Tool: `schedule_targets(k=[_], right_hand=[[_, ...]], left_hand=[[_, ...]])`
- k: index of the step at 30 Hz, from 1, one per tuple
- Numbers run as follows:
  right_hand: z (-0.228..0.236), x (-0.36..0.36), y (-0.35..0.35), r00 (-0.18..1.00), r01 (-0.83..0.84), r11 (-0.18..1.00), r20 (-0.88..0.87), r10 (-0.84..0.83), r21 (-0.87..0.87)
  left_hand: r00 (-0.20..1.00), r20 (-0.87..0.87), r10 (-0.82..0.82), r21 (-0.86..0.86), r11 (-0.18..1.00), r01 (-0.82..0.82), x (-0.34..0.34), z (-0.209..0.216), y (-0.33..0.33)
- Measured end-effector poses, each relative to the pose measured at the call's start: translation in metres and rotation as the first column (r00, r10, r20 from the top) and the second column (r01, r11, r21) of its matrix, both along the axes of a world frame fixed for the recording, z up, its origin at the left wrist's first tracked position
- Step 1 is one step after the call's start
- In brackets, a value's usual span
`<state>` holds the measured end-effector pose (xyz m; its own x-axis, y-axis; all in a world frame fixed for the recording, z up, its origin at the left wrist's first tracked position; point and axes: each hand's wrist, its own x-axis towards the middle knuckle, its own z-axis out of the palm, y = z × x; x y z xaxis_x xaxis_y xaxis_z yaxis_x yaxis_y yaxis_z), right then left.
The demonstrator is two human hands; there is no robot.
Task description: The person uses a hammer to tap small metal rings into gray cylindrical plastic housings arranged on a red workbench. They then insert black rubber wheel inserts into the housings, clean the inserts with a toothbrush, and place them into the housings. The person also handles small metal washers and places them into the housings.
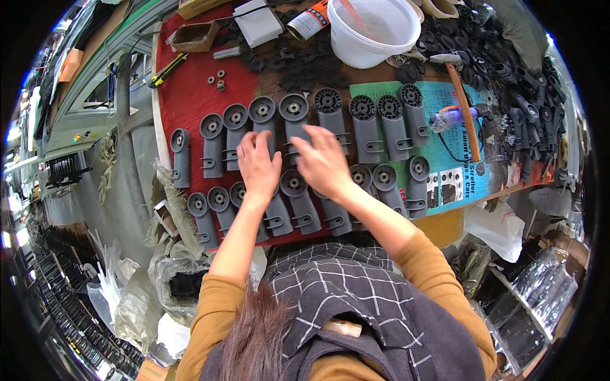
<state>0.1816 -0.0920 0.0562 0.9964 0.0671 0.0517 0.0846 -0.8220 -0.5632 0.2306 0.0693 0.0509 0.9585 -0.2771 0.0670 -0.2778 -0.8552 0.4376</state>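
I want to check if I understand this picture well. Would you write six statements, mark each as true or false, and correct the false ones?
1. The left hand and right hand are bare. True.
2. The white bucket stands beyond the grey tubes. True.
3. The right hand holds the hammer. False: it is over the grey tubes.
4. The hammer lies right of the knife. True.
5. The hammer's handle is blue. False: it is brown.
6. The grey tubes form one row. False: two rows.

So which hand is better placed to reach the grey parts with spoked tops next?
Probably the right hand: it is closer to the nearest spoked part, and the other three lie farther right. The left hand would likely have to reach past the right.
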Motion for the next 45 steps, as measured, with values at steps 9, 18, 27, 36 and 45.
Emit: schedule_targets(k=[9, 18, 27, 36, 45], right_hand=[[-0.041, -0.007, 0.014, 0.928, 0.322, 0.574, -0.129, -0.351, 0.753], [-0.043, -0.019, 0.032, 0.902, 0.424, 0.862, -0.043, -0.429, 0.277], [-0.028, -0.025, 0.036, 0.903, 0.429, 0.903, 0.011, -0.43, 0.026], [-0.029, -0.01, 0.047, 0.91, 0.414, 0.91, 0.028, -0.414, -0.026], [-0.029, -0.01, 0.045, 0.911, 0.413, 0.906, 0.054, -0.41, -0.097]], left_hand=[[0.812, -0.575, -0.101, -0.729, 0.515, -0.451, 0.016, -0.022, 0.024], [0.858, -0.496, 0.129, -0.44, 0.815, -0.377, 0.013, -0.039, -0.007], [0.865, -0.5, 0.033, -0.452, 0.842, -0.294, 0.031, -0.025, 0.006], [0.994, 0.026, 0.103, -0.174, 0.98, -0.097, 0.031, -0.021, 0.061], [0.969, 0.191, 0.154, 0.103, 0.979, -0.176, 0.031, -0.024, 0.093]])
